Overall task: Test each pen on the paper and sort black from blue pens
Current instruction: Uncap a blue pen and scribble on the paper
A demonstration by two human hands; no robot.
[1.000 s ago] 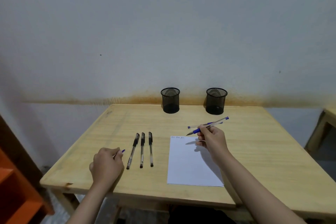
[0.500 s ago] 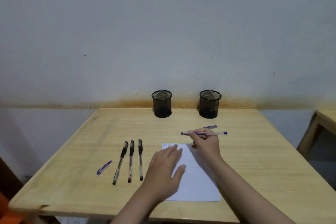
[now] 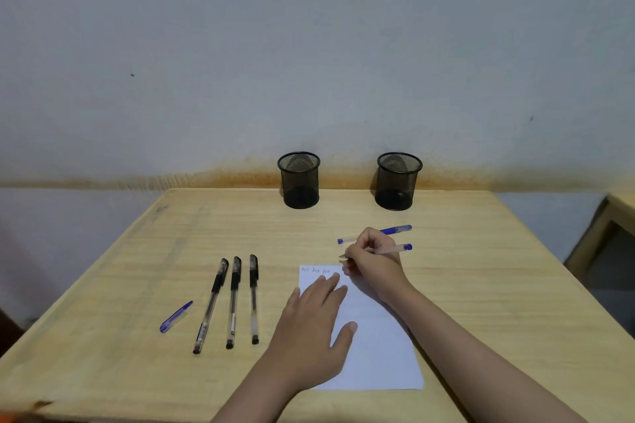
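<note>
One view, head. My right hand [image 3: 372, 268] pinches a blue pen [image 3: 391, 249], tip at the paper [image 3: 378, 354] top edge; my left hand [image 3: 314, 326] lies flat, fingers spread, holding nothing, on the paper. Three black pens [image 3: 233, 302] left of paper. Risk: paper sliding if the left lifts; cap [image 3: 176, 316] could roll.

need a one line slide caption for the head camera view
Left hand steadies the paper as the right hand brings an uncapped blue pen to it; three black pens wait beside.
</note>
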